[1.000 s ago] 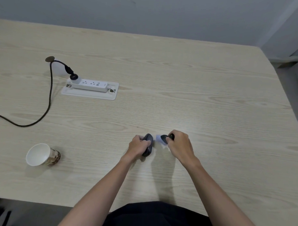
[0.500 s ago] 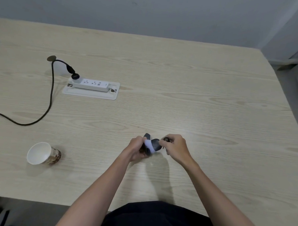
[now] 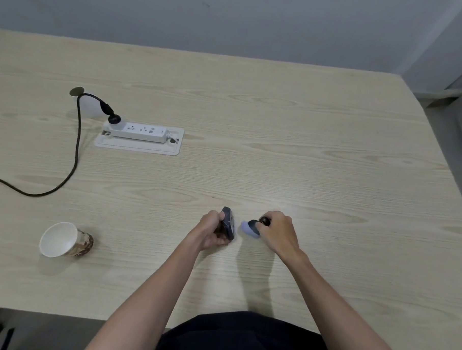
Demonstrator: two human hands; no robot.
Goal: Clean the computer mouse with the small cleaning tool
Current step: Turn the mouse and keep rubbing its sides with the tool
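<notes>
Now left hand wrapped around dark computer mouse, tipped on edge above surface; right hand closed on small cleaning tool, just beside mouse, apart.

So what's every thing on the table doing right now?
Mouse: tipped on edge, held in left hand.
Cleaning tool: held in right hand, apart from mouse.
Paper cup: lying on its side.
Power strip: one black plug in.
</notes>
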